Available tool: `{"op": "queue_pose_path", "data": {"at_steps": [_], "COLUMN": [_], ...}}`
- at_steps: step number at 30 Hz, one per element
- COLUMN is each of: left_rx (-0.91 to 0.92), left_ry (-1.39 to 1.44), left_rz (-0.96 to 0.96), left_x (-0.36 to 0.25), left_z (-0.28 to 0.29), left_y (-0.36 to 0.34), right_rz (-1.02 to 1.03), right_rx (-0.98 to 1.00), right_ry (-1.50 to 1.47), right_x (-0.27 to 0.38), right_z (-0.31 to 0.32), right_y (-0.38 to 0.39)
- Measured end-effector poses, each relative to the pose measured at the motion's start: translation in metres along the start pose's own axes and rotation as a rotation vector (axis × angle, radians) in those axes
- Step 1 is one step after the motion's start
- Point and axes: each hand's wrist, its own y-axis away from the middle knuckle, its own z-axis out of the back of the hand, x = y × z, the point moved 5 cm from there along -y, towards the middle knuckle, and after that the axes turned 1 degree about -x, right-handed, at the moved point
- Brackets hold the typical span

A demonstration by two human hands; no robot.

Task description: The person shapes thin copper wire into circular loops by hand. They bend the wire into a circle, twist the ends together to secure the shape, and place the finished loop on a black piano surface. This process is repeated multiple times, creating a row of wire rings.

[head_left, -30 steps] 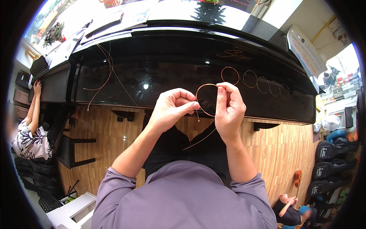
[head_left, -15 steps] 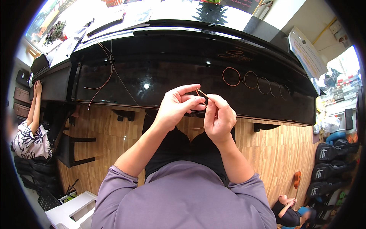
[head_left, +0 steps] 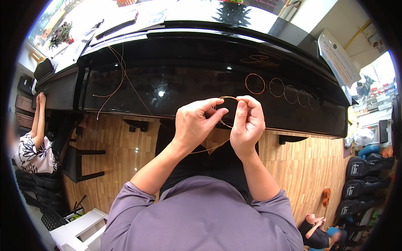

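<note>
My left hand (head_left: 198, 123) and my right hand (head_left: 247, 125) meet above the front edge of a glossy black piano (head_left: 180, 71). Between them is a thin copper-coloured instrument string (head_left: 228, 97), bent into a small loop. Thumb and fingers of both hands pinch the loop. The string's loose tail hangs below, over my lap. On the piano's right part lies a copper-coloured coiled string (head_left: 245, 84), beside several thinner coils in a row. Farther left, loose uncoiled strings (head_left: 124, 72) trail across the black surface.
Papers (head_left: 153, 19) lie on the piano's top. A person (head_left: 35, 152) stands at far left, hands on the black surface. A dark stool (head_left: 81, 165) is nearby. At lower right sits another person (head_left: 316, 228) near a small orange-brown ukulele (head_left: 326, 196); black instrument cases (head_left: 358, 167) line the right.
The bent string between my hands has become a rounder, wider loop. My right hand has shifted slightly right, and more of the string's tail shows below.
</note>
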Motion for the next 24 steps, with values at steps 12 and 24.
{"op": "queue_pose_path", "data": {"at_steps": [12,24], "left_rx": [0.025,0.308], "left_ry": [0.101,0.887], "left_rz": [-0.039,0.330], "left_x": [-0.006,0.016], "left_z": [0.004,-0.009], "left_y": [0.008,0.007], "right_rz": [-0.131,-0.511], "right_rx": [-0.029,0.003], "right_ry": [-0.118,-0.589], "right_x": [-0.010,-0.023], "right_z": [0.008,0.006], "right_y": [-0.001,-0.011]}}
